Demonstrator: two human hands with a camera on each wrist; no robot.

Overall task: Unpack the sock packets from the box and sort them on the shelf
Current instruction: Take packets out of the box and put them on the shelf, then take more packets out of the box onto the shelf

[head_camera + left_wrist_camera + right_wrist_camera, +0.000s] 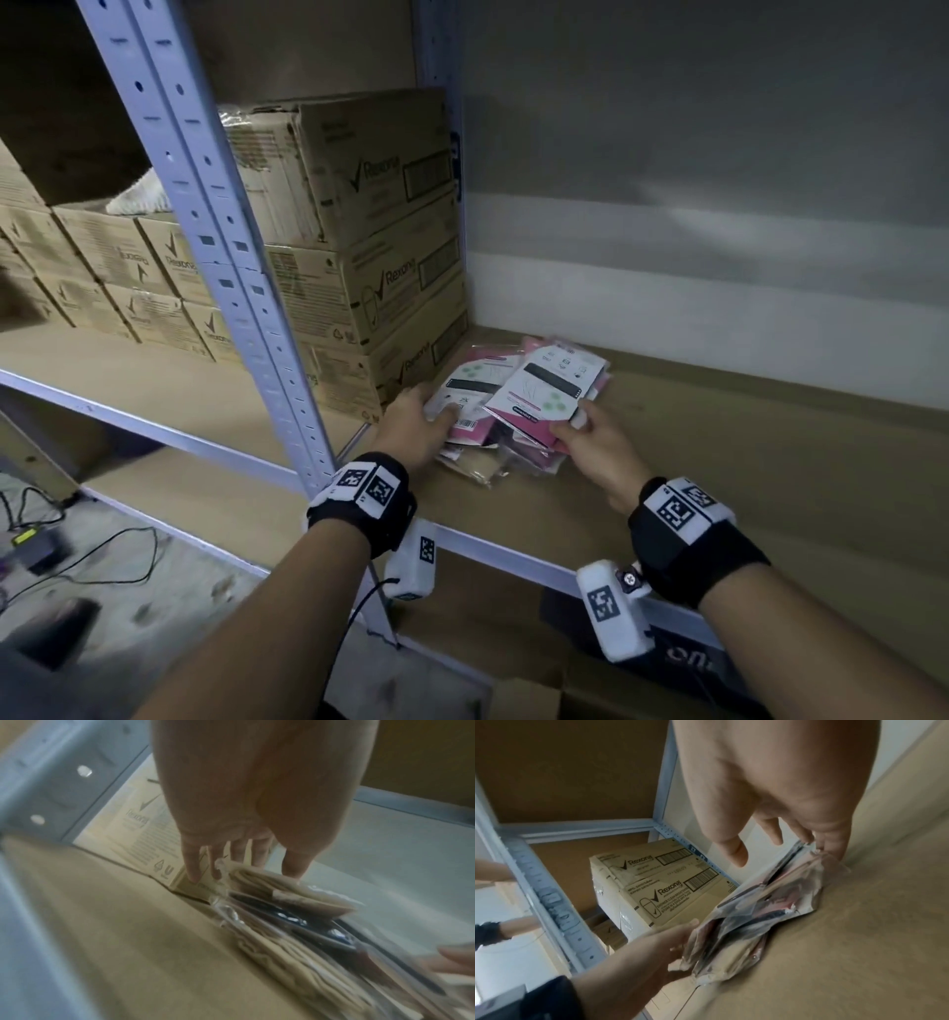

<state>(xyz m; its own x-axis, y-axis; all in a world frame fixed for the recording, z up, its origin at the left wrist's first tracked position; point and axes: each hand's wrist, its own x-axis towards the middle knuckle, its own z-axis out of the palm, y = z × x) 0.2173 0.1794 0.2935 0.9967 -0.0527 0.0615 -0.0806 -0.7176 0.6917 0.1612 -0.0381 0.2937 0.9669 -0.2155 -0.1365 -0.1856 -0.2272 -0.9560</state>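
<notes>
Saw the sock packets point(518, 406) piled mid-frame on the brown shelf point(719, 462), right beside the stacked Rexona cartons point(359, 241) at center left. Left hand point(411, 426) lay fairly flat across the left packet, fingers relaxed. Right hand point(590, 442) pinched the right packet's near edge.

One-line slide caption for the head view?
Both hands, left hand and right hand, settle a pile of sock packets on the shelf beside stacked Rexona cartons.
</notes>
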